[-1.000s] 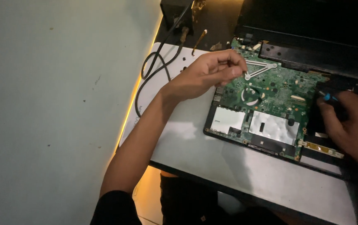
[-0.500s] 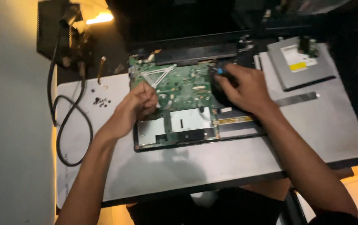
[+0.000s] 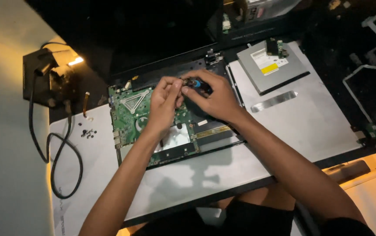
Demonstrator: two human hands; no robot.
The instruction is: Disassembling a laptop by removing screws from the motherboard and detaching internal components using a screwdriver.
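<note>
An opened laptop base with a green circuit board [image 3: 129, 114] lies on a grey work mat [image 3: 205, 175]. My right hand [image 3: 214, 97] grips a small screwdriver [image 3: 195, 83] with a black and blue handle, over the board's upper right part. My left hand [image 3: 164, 105] reaches in beside it, fingertips pinched at the screwdriver's tip end. What the fingertips touch is hidden. Both hands meet near the laptop's hinge edge.
A silver optical drive [image 3: 270, 66] lies on the mat to the right, a flat metal strip [image 3: 274, 101] below it. Several small screws [image 3: 88, 133] sit left of the board. A black cable [image 3: 61, 157] loops from a dark adapter [image 3: 43, 78] at the left.
The view has swung right and closer. My left hand moved up from the board's middle to meet my right hand, which now holds the screwdriver near the hinge edge.
</note>
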